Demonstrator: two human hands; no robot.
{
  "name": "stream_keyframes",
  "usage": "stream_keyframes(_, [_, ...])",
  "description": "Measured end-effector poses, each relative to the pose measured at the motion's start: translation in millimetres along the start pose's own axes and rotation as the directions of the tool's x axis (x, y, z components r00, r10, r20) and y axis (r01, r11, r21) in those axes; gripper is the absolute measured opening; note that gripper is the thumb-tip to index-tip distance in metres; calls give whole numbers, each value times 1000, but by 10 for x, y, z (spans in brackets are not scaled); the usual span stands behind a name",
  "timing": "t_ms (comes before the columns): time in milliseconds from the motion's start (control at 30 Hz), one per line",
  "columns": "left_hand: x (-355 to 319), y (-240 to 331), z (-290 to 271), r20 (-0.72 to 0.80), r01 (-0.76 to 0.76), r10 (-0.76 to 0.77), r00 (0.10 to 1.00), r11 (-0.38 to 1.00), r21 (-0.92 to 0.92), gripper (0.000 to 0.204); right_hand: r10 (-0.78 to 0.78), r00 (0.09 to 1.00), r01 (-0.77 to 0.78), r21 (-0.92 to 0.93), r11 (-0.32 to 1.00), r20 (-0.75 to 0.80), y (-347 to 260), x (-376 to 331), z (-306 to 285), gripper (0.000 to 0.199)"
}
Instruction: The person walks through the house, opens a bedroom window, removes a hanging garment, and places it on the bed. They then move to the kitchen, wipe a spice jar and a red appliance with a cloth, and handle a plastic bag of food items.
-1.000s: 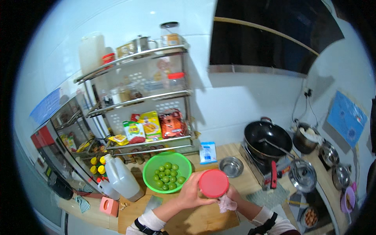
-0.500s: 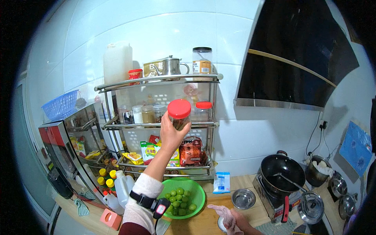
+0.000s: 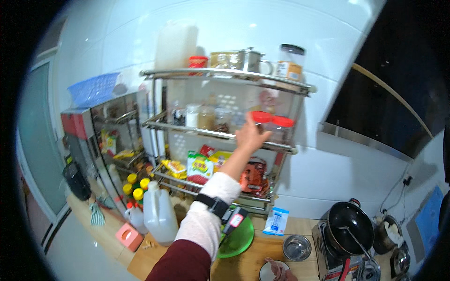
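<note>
Head view, looking up from the counter: my left hand (image 3: 250, 136) is stretched out to the middle shelf of the steel wall rack (image 3: 225, 133), fingers (image 3: 243, 140) curled round the red-lidded jar (image 3: 260, 122), which sits on that shelf just beside a second red-capped jar (image 3: 282, 126) at the right end. The palm hides the jar's lower body, so I cannot tell whether its base is fully down on the wire; my grip looks closed on it rather than loose. To do this well, I'd judge, I should keep the jar upright, feel for the base sitting flat behind the front rail, and mind its red-capped neighbour, which is touching or close to it, before easing my fingers off. My right hand is not showing clearly; there is only something pinkish at the bottom edge by the small bowl, too blurred to call. Below, on the wooden counter (image 3: 262, 253): a green bowl (image 3: 239, 236) partly under my sleeve, a white plastic jug (image 3: 158, 213), a little steel bowl (image 3: 296, 247), and a black wok (image 3: 349, 225) on the burner to the right. Snack packets (image 3: 200, 166) fill the lower shelf.
</note>
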State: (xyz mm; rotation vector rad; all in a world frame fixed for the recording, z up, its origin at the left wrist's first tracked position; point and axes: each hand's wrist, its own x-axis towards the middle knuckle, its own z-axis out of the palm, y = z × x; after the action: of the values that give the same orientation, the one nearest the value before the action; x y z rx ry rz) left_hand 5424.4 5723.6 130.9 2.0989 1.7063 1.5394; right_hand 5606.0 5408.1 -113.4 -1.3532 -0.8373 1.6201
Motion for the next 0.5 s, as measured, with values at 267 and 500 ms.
stream_keyframes(267, [-292, -146, 84, -361, -318, 302, 882, 948, 18, 82, 83, 996, -80, -69, 994, 32, 117, 83, 229, 43])
stream_keyframes(500, [-1670, -688, -69, -264, -370, 312, 913, 906, -207, 58, 130, 990, -124, -104, 987, 59, 332, -4, 421, 42])
